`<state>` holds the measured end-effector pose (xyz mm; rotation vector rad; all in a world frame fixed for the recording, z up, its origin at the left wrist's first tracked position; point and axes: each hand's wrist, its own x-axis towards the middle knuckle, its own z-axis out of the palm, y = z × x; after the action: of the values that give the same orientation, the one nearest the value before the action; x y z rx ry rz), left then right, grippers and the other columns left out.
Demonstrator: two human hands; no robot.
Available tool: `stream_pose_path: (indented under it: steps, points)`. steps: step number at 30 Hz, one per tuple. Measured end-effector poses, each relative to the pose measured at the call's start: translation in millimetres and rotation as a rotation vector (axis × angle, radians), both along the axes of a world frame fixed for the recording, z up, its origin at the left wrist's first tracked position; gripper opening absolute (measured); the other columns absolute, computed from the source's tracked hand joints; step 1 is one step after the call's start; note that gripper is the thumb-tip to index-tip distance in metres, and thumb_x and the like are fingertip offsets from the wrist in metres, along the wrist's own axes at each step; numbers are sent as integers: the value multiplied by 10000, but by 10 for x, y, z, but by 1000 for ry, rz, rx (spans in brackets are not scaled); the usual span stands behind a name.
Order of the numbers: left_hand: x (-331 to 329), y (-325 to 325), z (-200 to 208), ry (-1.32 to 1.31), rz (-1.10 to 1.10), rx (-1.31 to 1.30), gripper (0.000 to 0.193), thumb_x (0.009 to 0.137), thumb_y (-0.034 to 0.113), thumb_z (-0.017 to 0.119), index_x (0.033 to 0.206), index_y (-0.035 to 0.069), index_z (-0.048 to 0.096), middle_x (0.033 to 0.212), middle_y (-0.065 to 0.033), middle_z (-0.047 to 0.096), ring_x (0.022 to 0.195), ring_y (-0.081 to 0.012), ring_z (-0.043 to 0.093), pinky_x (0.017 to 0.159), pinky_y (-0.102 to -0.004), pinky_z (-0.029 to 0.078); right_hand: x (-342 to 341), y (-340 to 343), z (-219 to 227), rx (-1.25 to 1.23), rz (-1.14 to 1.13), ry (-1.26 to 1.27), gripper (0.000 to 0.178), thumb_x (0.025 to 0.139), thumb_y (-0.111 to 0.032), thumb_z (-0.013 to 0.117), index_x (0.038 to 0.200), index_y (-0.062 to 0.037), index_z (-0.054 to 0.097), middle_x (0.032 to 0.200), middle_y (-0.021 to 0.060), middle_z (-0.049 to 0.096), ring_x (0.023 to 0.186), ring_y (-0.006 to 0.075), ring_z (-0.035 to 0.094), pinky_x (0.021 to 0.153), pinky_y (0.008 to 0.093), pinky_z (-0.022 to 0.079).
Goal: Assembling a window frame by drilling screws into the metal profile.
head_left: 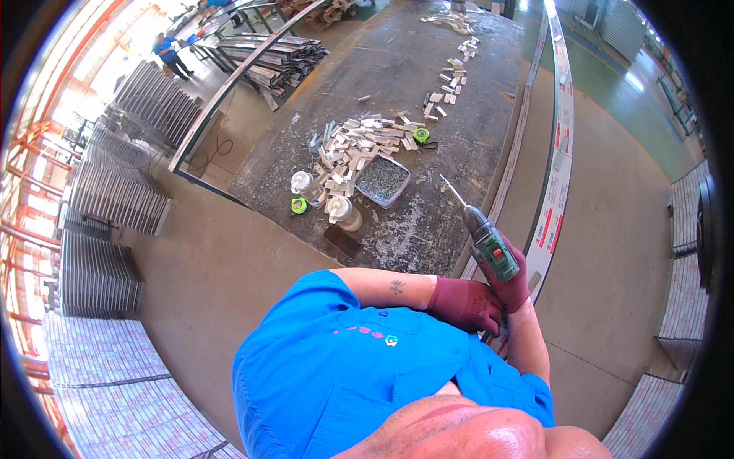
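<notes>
My right hand (516, 283), in a maroon glove, is closed round the grip of a green and black cordless drill (493, 252). Its long bit points up and left, over the dark tabletop (413, 61). Just left of the drill grip, my left hand (465, 303) wears a matching glove. Its fingers curl down beside the long metal bar (544, 218), which has white film and red labels; what they hold, if anything, is hidden. A small pale block (534, 281) sits on that bar close to my right hand.
On the table are a heap of small pale blocks (359, 145), a clear tub of screws (382, 182), two translucent bottles (344, 214), two green tape measures (421, 135) and a dark flat phone-like slab (342, 242). Stacked metal profiles (99, 279) stand left; a distant person (167, 52) stands upper left.
</notes>
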<state>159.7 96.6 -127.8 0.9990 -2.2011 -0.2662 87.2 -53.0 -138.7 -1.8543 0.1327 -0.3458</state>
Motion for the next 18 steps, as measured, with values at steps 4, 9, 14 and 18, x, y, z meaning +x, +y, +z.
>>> stream_pose_path:
  steps: [4,9,14,18]
  points:
    - [-11,-18,-29,61,-8,-24,230,846,118,679,1073,149,697,1039,-104,681,1011,-350,686,832,-484,574,17,0,14,-2,31,18,510,888,-6,770,1383,4,645,1204,119,763,1103,166,705,964,325,549]
    - [-12,-48,-133,80,-58,-33,230,848,143,699,1078,147,703,1110,-109,700,1048,-355,682,863,-486,571,-49,57,156,76,-53,41,436,945,-90,764,1366,-40,661,1197,66,740,1060,141,683,937,324,553]
    - [102,-53,-148,30,-130,-35,264,866,219,714,1115,131,706,1127,-109,701,1086,-351,674,917,-492,552,-193,-259,-529,325,-293,-245,430,1015,-373,737,1294,-54,663,1106,6,679,974,110,626,845,284,517]
    - [122,-227,-369,46,-206,-129,312,870,242,713,1169,151,709,1168,-81,711,1169,-327,655,991,-484,525,-396,-231,320,267,-404,-312,488,1006,-456,704,1194,-7,671,1032,19,646,918,121,606,828,277,494]
